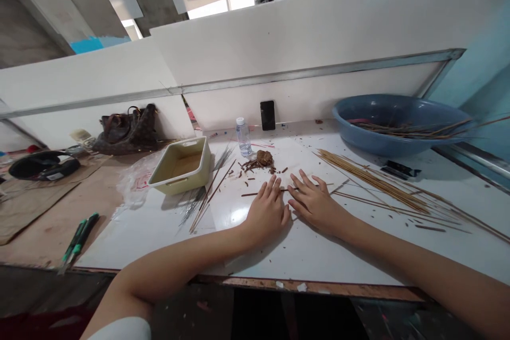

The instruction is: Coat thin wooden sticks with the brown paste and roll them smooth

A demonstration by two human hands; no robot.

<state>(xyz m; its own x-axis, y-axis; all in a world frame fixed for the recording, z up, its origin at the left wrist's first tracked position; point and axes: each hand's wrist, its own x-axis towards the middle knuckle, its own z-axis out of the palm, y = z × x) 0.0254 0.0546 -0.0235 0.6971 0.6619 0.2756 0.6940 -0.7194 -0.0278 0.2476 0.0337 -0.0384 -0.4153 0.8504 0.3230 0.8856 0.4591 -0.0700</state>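
Note:
My left hand (pixel 266 213) and my right hand (pixel 314 203) lie palm down on the white tabletop (pixel 167 244), fingertips close together, holding nothing. A thin brown stick (pixel 255 194) runs beneath the fingers of both hands. Just beyond them sit a brown lump (pixel 263 158) and scattered brown chips (pixel 251 164). To the right of my right hand lies a long bundle of thin wooden sticks (pixel 370 180). Left of my left hand, a loose group of thin sticks (pixel 209 202) lies spread on the tabletop.
A blue plastic basin (pixel 398 126) holding sticks stands at the back right. A cream tray (pixel 179 166), a water bottle (pixel 243 137) and an upright phone (pixel 268 115) are farther back. Green-handled tools (pixel 78 238) and a brown handbag (pixel 127 133) lie on the left board.

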